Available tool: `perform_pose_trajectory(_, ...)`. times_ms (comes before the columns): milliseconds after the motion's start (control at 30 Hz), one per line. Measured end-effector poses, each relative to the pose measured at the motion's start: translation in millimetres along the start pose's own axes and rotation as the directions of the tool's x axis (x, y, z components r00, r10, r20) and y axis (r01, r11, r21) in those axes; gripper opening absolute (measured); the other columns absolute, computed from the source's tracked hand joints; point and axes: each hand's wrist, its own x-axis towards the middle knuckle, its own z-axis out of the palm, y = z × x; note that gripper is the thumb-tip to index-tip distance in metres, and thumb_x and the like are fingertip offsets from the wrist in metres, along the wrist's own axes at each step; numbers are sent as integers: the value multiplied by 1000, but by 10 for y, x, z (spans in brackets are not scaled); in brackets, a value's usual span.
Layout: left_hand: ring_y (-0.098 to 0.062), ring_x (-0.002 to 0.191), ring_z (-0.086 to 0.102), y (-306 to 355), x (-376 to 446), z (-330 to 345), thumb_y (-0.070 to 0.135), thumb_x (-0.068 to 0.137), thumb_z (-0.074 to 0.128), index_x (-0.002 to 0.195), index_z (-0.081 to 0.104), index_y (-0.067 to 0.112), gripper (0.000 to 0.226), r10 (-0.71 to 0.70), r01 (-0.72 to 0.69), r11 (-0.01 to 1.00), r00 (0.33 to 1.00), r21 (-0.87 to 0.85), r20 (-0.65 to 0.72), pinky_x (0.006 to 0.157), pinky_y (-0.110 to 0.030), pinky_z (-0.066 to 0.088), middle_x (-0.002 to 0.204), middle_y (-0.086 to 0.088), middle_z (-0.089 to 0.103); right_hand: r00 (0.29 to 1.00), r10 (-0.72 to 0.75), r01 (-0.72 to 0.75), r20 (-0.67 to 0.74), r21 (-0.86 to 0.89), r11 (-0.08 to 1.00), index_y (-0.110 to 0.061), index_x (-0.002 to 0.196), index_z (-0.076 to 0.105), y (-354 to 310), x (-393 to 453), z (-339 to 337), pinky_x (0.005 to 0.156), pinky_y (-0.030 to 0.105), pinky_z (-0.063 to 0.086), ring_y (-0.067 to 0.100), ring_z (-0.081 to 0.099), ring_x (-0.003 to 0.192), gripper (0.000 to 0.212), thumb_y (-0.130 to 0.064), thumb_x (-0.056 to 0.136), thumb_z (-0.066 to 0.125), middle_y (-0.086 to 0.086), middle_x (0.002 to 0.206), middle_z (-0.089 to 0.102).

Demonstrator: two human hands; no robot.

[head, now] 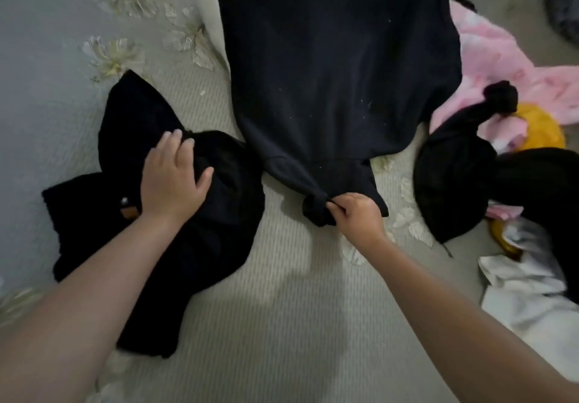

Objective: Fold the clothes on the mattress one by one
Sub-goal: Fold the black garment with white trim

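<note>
The right hand point(355, 214) pinches the near hem of a dark navy garment point(338, 67) lying flat at the middle of the mattress point(282, 308), fingers curled tight on the cloth. The left hand point(174, 177), fingers spread, presses on a crumpled black garment point(150, 230) at near left; its small brown tag point(130, 213) cannot be read. Pink clothing point(501, 58) lies far right.

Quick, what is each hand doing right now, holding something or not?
Left hand: open, fingers spread, resting on the crumpled black garment.
Right hand: closed, pinching the near edge of the spread dark top.
</note>
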Motion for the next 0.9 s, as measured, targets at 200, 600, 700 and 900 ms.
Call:
perform_pose_trajectory(200, -39, 136, 24, 831, -975, -175, 22, 84, 63, 133, 38, -5, 61, 64, -68, 998, 979, 17, 195, 110, -46, 21, 143, -27, 30, 984, 27, -44, 174, 98, 994, 0, 96, 68, 607, -1341, -199, 77, 26, 37, 26, 59, 93, 29, -22, 93, 50, 15, 95, 67)
perform_pose_trajectory(600, -32, 135, 21, 1921, -2405, 419, 16, 81, 64, 135, 40, 12, 59, 163, -237, 964, 882, 117, 443, 106, -48, 19, 145, -17, 29, 839, 25, -184, 544, 239, 953, 13, 82, 64, 1706, -3199, -797, 62, 30, 35, 33, 57, 76, 26, -11, 88, 57, 27, 82, 62)
perform_pose_trajectory(700, -42, 124, 33, 2054, -2436, 416, 14, 74, 72, 128, 48, 4, 60, 237, -284, 957, 889, 65, 391, 100, -52, 29, 132, -30, 38, 794, 58, -241, 605, 227, 944, 11, 78, 63, 1719, -3169, -830, 53, 17, 30, 22, 48, 68, 27, -13, 88, 57, 23, 73, 56)
perform_pose_trajectory(900, -42, 123, 43, 2442, -2267, 571, 11, 70, 74, 103, 67, 1, 35, 431, -441, 896, 844, -46, 318, 102, -60, 22, 128, -24, 51, 833, 136, -425, 537, 460, 780, -7, 66, 53, 1754, -2939, -1129, 51, 11, 32, 3, 40, 50, 28, -15, 92, 51, -3, 54, 40)
